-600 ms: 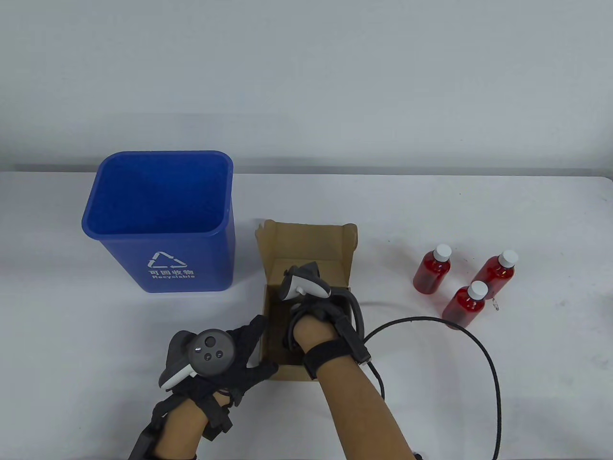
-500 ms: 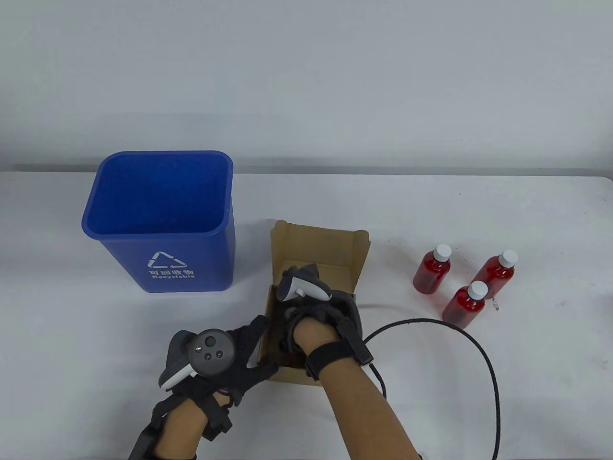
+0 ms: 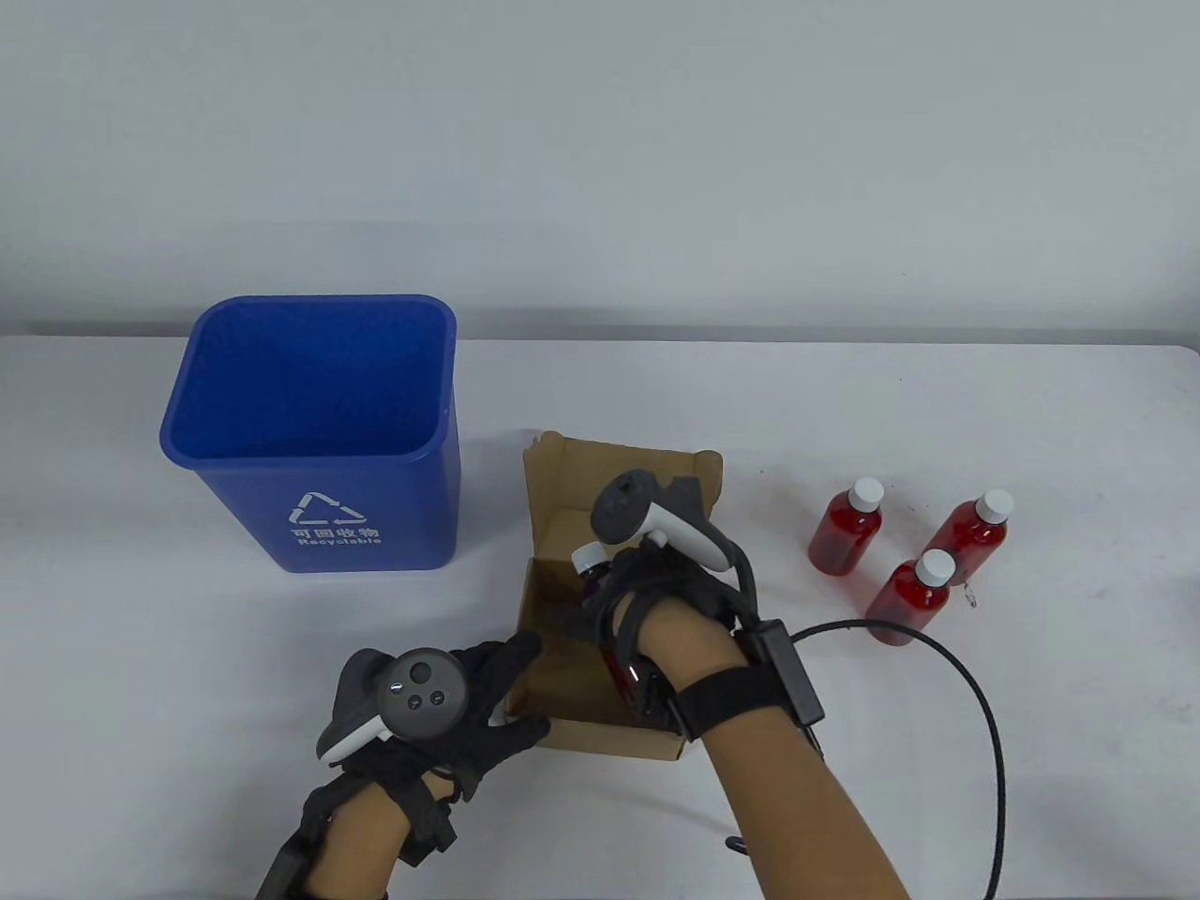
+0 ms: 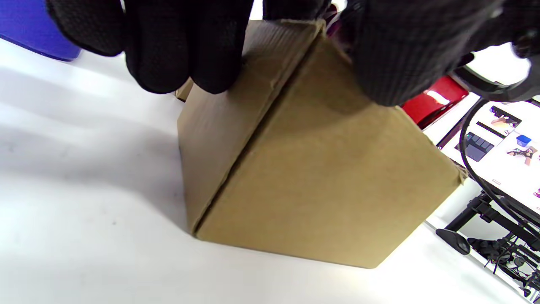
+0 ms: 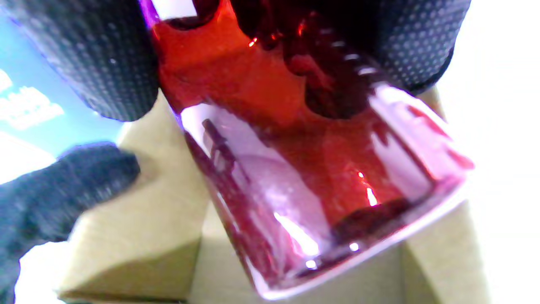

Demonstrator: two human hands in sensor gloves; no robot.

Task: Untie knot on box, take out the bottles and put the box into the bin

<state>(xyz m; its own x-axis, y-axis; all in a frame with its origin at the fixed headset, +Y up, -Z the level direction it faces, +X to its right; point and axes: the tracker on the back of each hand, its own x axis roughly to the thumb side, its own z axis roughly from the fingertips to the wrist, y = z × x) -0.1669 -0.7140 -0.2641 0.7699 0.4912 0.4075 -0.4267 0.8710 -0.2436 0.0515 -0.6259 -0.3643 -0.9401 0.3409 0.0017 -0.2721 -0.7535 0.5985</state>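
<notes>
The open brown cardboard box [image 3: 609, 480] stands mid-table, its lid flap raised at the far side. My left hand [image 3: 536, 686] grips its near-left corner; in the left wrist view the fingers [image 4: 181, 46] lie on one wall of the box [image 4: 320, 181] and the thumb on the adjoining wall. My right hand [image 3: 609, 600] hovers over the box and holds a red bottle [image 3: 589, 561] with a white cap, tilted. The right wrist view shows that bottle [image 5: 303, 169] close up between gloved fingers [image 5: 97, 55], above the box [image 5: 139, 236]. What else lies inside is hidden.
A blue recycling bin [image 3: 309, 302] stands open to the left of the box. Three red bottles [image 3: 909, 595] with white caps stand upright on the right. A black cable [image 3: 975, 731] loops from my right wrist across the near right of the white table [image 3: 141, 656].
My right hand has come up out of the box holding a red bottle and shifted right. The box has turned slightly. My left hand stays on the corner.
</notes>
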